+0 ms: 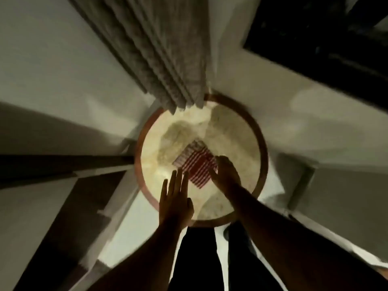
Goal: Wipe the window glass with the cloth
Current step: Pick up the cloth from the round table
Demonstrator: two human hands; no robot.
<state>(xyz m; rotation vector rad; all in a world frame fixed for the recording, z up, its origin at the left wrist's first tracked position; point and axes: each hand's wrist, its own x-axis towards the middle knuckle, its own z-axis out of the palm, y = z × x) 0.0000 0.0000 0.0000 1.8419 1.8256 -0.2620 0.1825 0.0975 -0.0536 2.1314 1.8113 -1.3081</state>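
Right hand rests fingers on the red-striped cloth lying on a round table, not yet gripping; left hand hovers open. Pinch 1 edge firmly before lifting.

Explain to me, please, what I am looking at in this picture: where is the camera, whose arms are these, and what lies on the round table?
There is no machine here. The camera sits on a person's head and looks down, so you see that person's own bare arms and, below, their dark trouser legs. The wide lens bends the walls and the grey curtain inward.

In the middle stands a round table with a light top and a brown rim. On it lies a folded red and white striped cloth.

The right hand rests on the cloth's edge, fingers spread. The left hand is flat and open beside the cloth, its fingertips close to it. Neither hand has lifted the cloth.

The dark pane at the upper right is probably the window. The picture is blurred, so finer detail cannot be told.
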